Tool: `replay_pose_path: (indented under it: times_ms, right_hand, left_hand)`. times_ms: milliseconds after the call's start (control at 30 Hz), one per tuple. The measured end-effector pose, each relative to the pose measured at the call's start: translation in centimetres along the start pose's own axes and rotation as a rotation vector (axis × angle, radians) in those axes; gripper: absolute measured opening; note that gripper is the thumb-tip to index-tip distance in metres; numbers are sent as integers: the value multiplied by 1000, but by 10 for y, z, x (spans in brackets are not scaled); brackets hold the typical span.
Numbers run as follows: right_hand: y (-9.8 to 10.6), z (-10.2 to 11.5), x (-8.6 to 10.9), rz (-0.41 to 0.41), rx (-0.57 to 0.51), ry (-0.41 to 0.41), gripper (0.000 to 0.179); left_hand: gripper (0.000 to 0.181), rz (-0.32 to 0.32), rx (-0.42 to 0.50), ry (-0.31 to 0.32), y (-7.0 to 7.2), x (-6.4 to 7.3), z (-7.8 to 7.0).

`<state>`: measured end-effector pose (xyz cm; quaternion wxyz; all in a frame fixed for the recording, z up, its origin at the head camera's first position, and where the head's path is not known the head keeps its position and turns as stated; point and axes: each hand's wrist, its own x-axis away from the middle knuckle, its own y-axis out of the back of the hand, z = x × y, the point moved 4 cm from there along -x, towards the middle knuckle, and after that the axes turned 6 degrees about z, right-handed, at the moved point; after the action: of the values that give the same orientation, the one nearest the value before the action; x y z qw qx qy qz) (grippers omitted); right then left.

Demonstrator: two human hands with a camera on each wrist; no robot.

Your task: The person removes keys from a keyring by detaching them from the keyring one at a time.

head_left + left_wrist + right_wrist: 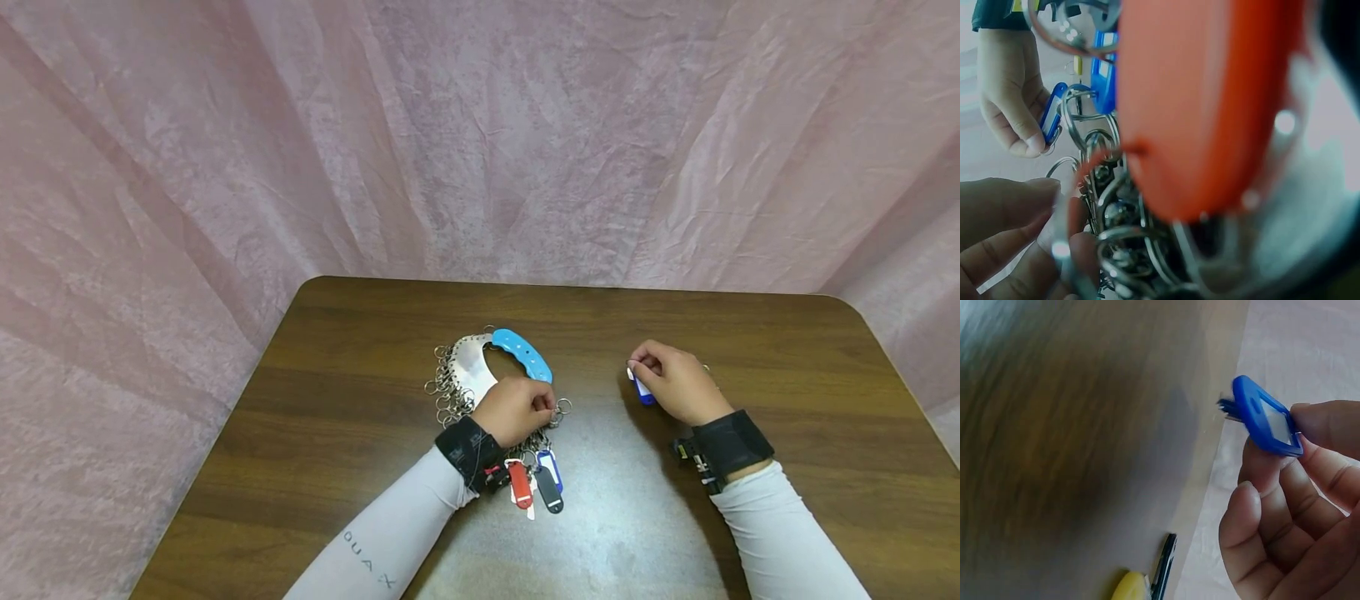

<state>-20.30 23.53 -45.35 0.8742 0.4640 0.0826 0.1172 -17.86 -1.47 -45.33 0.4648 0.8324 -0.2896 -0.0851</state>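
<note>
Brown table (360,367) bearing blue-handled ring holder (468,368), key tags (521,485).

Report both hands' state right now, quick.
Left hand: closed, fingertips pinching a metal ring.
Right hand: closed, thumb and finger pinching a blue key tag.

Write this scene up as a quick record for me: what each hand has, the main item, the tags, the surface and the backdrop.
Left hand: pinches a small ring
Right hand: holds a blue tag
Main item: metal plate with blue handle, rings along its edge
Tags near left wrist: red tag, black tag, another blue tag
Surface: brown table
Backdrop: pink curtain
</note>
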Motion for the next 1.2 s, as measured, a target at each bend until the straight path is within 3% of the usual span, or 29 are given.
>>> replay_pose_path:
  times_ms: [367, 467, 767, 1000, 1200]
  right_hand:
    - [-2, -12, 2, 101, 4, -33, 9]
    - [-2, -13, 2, 104, 9, -30, 8]
    - [-3, -15, 2, 99, 20, -31, 8]
    - [-3, -12, 2, 89, 38, -39, 10]
    - [-1, -11, 2, 29, 41, -38, 15]
  left_hand:
    - [6, 46, -2, -20, -3, 0, -2]
    - [2, 54, -14, -21, -3, 0, -2]
    - [16, 95, -35, -23, 0, 3, -3]
    - [6, 123, -46, -121, 1, 5, 2]
    - [9, 150, -84, -186, 2, 10, 0]
